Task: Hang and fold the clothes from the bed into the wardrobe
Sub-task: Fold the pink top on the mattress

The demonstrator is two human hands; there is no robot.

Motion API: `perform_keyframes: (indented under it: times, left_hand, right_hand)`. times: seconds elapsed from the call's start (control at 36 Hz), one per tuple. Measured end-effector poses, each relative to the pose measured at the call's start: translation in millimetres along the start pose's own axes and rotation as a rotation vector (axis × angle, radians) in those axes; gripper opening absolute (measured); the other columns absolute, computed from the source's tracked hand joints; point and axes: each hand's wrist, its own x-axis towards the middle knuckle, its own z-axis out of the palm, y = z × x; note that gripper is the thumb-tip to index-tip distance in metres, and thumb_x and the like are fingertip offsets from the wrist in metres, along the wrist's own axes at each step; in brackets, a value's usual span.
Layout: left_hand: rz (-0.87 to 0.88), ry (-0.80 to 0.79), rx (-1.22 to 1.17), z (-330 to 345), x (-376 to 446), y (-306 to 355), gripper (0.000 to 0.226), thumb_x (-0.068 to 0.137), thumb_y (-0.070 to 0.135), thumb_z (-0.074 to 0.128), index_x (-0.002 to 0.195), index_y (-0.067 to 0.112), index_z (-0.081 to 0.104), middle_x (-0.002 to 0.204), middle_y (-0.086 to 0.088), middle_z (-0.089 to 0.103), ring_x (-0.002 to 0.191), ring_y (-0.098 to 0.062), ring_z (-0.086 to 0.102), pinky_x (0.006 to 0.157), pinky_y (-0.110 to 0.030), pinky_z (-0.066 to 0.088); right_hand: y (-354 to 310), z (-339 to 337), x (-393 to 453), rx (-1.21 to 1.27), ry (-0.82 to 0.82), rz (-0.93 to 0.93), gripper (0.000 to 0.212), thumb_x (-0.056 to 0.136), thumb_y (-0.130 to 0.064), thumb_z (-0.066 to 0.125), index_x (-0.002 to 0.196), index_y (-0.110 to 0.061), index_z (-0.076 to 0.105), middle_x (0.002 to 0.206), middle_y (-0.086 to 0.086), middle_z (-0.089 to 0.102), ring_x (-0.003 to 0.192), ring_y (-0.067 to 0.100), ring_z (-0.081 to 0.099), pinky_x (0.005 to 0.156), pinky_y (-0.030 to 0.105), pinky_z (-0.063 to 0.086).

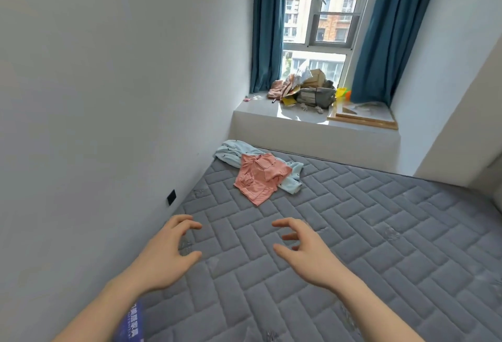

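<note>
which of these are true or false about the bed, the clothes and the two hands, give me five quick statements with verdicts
1. The pink garment lies on top of the light blue garment. True.
2. The left hand grips the pink garment. False: it holds nothing, and its fingers are loosely curled above the grey mattress.
3. The right hand holds nothing. True.
4. The clothes lie at the near edge of the mattress, under the wrists. False: they lie at the far corner, by the wall and the window ledge.
5. The blue curtains are drawn across the window. False: they hang at either side of it.
</note>
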Motion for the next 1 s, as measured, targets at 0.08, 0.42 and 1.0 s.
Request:
perform_keyframes:
  times: [0.08, 0.42, 1.0]
  left_hand:
    - [-0.027, 0.004, -0.003, -2.9, 18.2, -17.8, 0.048, 0.084, 0.031, 0.076, 0.126, 0.039, 0.055, 0.138, 0.023, 0.036, 0.119, -0.001, 0.052, 0.103, -0.023, 0.040]
    - [-0.092, -0.234, 0.080, -10.7, 160.1, -127.8, 0.054, 0.082, 0.035, 0.071, 0.131, 0.035, 0.051, 0.135, 0.019, 0.033, 0.110, -0.003, 0.046, 0.093, -0.016, 0.034]
    - [-0.247, -0.590, 0.294, 210.8, 434.8, -363.0, 0.073, 0.083, 0.036, 0.063, 0.150, 0.023, 0.037, 0.160, 0.000, 0.014, 0.137, -0.030, 0.040, 0.105, -0.038, 0.045]
  right_hand:
    - [4.3, 10.9, 30.7, 0.003, -0.038, 0.000, 0.037, 0.087, -0.038, 0.067, 0.115, -0.057, 0.052, 0.127, -0.036, 0.049, 0.110, -0.019, 0.051, 0.082, 0.009, 0.044]
    - [27.0, 65.7, 155.9, -0.026, 0.038, 0.129, 0.041, 0.090, -0.029, 0.068, 0.122, -0.048, 0.051, 0.129, -0.026, 0.046, 0.112, -0.003, 0.053, 0.083, 0.011, 0.041]
    - [275.5, 220.1, 404.6, -0.297, 0.067, 0.444, 0.059, 0.092, -0.022, 0.062, 0.146, -0.027, 0.040, 0.152, -0.007, 0.033, 0.133, 0.015, 0.045, 0.105, 0.027, 0.039]
